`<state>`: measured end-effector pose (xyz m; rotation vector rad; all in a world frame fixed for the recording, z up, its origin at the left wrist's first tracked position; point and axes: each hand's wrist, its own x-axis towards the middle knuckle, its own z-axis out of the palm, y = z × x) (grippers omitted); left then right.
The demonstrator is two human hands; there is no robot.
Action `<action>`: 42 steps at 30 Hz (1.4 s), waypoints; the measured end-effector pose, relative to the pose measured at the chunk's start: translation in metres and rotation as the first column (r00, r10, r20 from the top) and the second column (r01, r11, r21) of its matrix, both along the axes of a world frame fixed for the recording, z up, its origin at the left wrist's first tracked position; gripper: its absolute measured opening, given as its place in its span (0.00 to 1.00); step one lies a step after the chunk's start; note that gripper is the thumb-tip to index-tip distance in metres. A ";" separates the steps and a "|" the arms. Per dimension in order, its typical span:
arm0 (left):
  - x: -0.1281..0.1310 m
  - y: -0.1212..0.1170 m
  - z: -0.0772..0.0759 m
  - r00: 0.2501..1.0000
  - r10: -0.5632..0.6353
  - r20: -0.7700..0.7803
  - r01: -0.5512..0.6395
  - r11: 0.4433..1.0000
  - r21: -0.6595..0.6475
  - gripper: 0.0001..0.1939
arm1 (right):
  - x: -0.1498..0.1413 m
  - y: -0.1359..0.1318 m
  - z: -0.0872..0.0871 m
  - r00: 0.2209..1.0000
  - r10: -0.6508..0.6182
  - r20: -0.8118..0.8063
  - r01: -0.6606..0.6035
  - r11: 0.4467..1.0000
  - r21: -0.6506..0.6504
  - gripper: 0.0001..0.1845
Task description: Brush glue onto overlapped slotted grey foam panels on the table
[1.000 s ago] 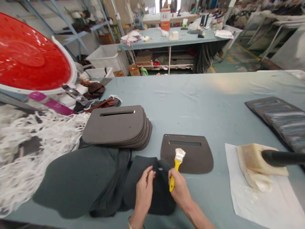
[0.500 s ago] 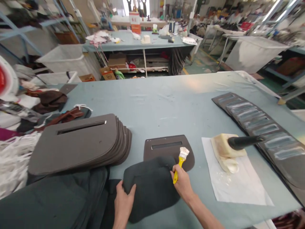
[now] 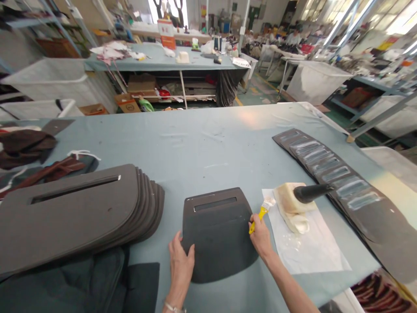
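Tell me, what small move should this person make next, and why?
Probably the left hand should press the dark sheet flat onto the slotted panel, since the sheet lies over the panel and that hand already rests at its edge, while the right hand grips the yellow brush.

The brush (image 3: 257, 218) has a yellow handle and white-caked bristles. The nearest foam panel (image 3: 219, 234) is charcoal grey with pale specks. The table cover (image 3: 208, 139) is pale blue-grey. The dark panels (image 3: 312, 158) in the right row each carry a whitish rectangular stripe. The paper sheet (image 3: 312, 252) is white.
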<state>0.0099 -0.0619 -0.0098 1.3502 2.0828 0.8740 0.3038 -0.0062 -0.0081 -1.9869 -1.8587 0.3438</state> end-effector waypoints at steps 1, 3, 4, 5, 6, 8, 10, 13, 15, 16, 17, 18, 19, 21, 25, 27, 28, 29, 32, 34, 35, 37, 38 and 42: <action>0.001 -0.001 0.000 1.000 -0.005 0.004 0.005 1.000 0.002 0.27 | 0.000 0.000 0.000 1.000 -0.001 0.005 0.001 1.000 0.021 0.08; 0.004 -0.001 0.002 1.000 -0.012 0.004 0.012 1.000 0.008 0.26 | 0.000 0.001 0.001 1.000 -0.007 0.029 0.006 0.998 0.058 0.09; 0.005 0.000 0.002 1.000 -0.015 -0.004 0.015 1.000 0.013 0.25 | 0.000 0.002 0.003 0.998 -0.008 0.057 0.004 0.997 0.071 0.09; 0.007 0.000 0.004 1.000 -0.015 -0.023 0.016 1.000 0.020 0.24 | -0.001 0.003 0.005 0.995 -0.008 0.096 0.000 0.996 0.084 0.09; 0.008 0.001 0.006 0.998 -0.010 -0.054 0.011 1.000 0.028 0.23 | -0.001 0.003 0.007 0.989 -0.011 0.145 -0.003 0.995 0.100 0.09; 0.008 0.000 0.012 0.990 0.017 -0.137 -0.010 0.999 0.052 0.22 | -0.002 0.004 0.013 0.969 -0.028 0.246 -0.007 0.990 0.139 0.08; 0.004 -0.003 0.025 0.977 0.048 -0.208 -0.030 0.996 0.087 0.22 | -0.004 0.007 0.021 0.953 -0.039 0.299 -0.017 0.983 0.184 0.13; -0.014 -0.010 0.057 0.959 0.082 -0.270 -0.037 0.985 0.167 0.22 | -0.014 0.020 0.039 0.971 0.029 0.239 -0.090 0.965 0.246 0.23; -0.034 -0.013 0.086 0.943 0.115 -0.312 -0.044 0.973 0.227 0.22 | -0.029 0.032 0.058 0.987 0.098 0.124 -0.131 0.946 0.296 0.28; -0.046 -0.015 0.102 0.932 0.138 -0.335 -0.050 0.965 0.256 0.22 | -0.041 0.037 0.070 0.990 0.131 0.051 -0.140 0.939 0.314 0.29; -0.060 -0.015 0.118 0.919 0.161 -0.359 -0.058 0.958 0.280 0.22 | -0.054 0.042 0.084 0.987 0.160 -0.031 -0.142 0.936 0.323 0.29; -0.076 -0.015 0.133 0.906 0.184 -0.381 -0.067 0.951 0.300 0.21 | -0.070 0.045 0.099 0.975 0.187 -0.120 -0.139 0.935 0.325 0.28; -0.093 -0.015 0.146 0.891 0.208 -0.403 -0.077 0.945 0.316 0.19 | -0.089 0.048 0.115 0.954 0.210 -0.214 -0.135 0.938 0.319 0.27; -0.130 -0.013 0.166 0.858 0.245 -0.452 -0.092 0.938 0.333 0.17 | -0.134 0.049 0.148 0.886 0.232 -0.401 -0.121 0.951 0.283 0.24; -0.196 -0.013 0.174 0.770 0.278 -0.574 -0.077 0.934 0.348 0.19 | -0.249 0.045 0.207 0.690 0.282 -0.666 -0.200 0.959 0.199 0.23; -0.219 -0.016 0.170 0.737 0.260 -0.624 -0.064 0.946 0.319 0.21 | -0.316 0.042 0.227 0.567 0.353 -0.744 -0.324 0.926 0.192 0.21; -0.228 -0.018 0.168 0.732 0.239 -0.637 -0.056 0.954 0.294 0.22 | -0.351 0.039 0.233 0.503 0.388 -0.772 -0.394 0.898 0.195 0.19; -0.236 -0.020 0.166 0.737 0.211 -0.642 -0.045 0.963 0.265 0.21 | -0.385 0.036 0.237 0.444 0.419 -0.793 -0.459 0.866 0.200 0.18; -0.254 -0.026 0.163 0.781 0.138 -0.609 -0.004 0.976 0.216 0.21 | -0.479 0.027 0.235 0.343 0.502 -0.794 -0.608 0.763 0.220 0.13; -0.265 -0.029 0.162 0.820 0.111 -0.562 0.012 0.978 0.210 0.21 | -0.527 0.024 0.226 0.341 0.566 -0.751 -0.687 0.695 0.212 0.10; -0.270 -0.030 0.161 0.837 0.103 -0.537 0.016 0.977 0.212 0.21 | -0.547 0.026 0.221 0.348 0.598 -0.722 -0.723 0.661 0.199 0.09; -0.279 -0.032 0.159 0.861 0.100 -0.499 0.020 0.973 0.229 0.21 | -0.577 0.035 0.213 0.366 0.655 -0.661 -0.771 0.611 0.179 0.08; -0.283 -0.032 0.157 0.866 0.102 -0.489 0.023 0.970 0.242 0.21 | -0.589 0.043 0.210 0.390 0.670 -0.631 -0.764 0.619 0.185 0.08; -0.292 -0.030 0.151 0.873 0.112 -0.474 0.026 0.961 0.275 0.20 | -0.627 0.081 0.208 0.634 0.565 -0.529 -0.471 0.824 0.315 0.11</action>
